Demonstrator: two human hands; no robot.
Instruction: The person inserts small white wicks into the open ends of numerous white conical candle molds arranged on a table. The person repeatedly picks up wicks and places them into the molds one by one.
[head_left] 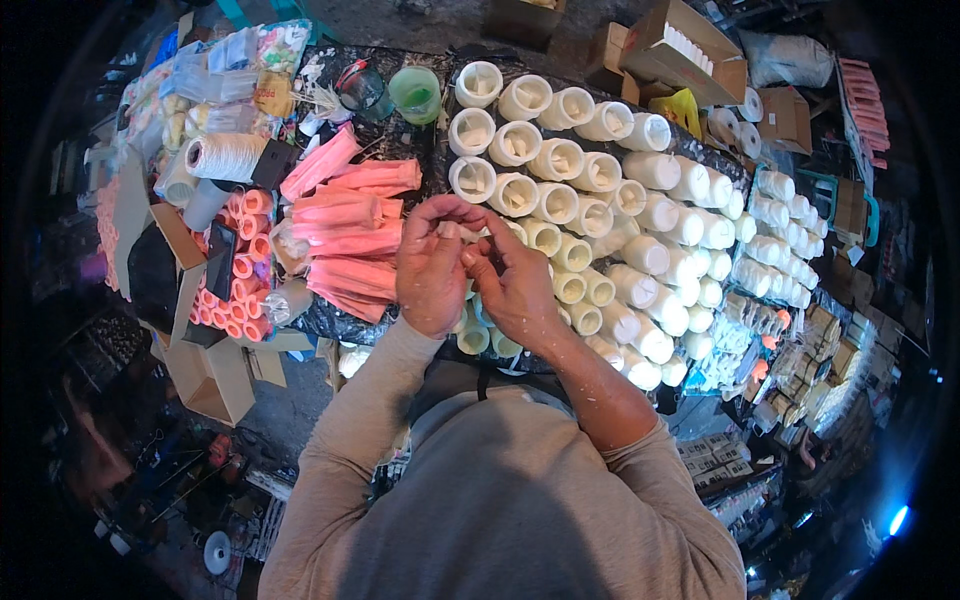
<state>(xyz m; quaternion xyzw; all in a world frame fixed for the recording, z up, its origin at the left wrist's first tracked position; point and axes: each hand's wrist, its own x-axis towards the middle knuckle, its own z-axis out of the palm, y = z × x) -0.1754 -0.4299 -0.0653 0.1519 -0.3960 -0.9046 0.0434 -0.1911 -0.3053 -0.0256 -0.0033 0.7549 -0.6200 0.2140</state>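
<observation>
My left hand (432,268) and my right hand (517,290) meet over the near middle of the table. Fingers of both are closed together around something small and whitish, mostly hidden between them. Beneath and to the right of them stand rows of cream-white hollow cylinders (557,203), several with pale pieces inside. Solid-looking white cylinders (655,213) continue the rows to the right. Just left of my left hand lie long pink wrapped bundles (345,225), side by side.
At the left are a white string spool (228,157), pink tubes (245,265) in a box, and clear plastic packs (210,80). A green cup (414,95) stands near the far edge. An open cardboard box (690,55) is at the far right, another (210,380) below the table's left.
</observation>
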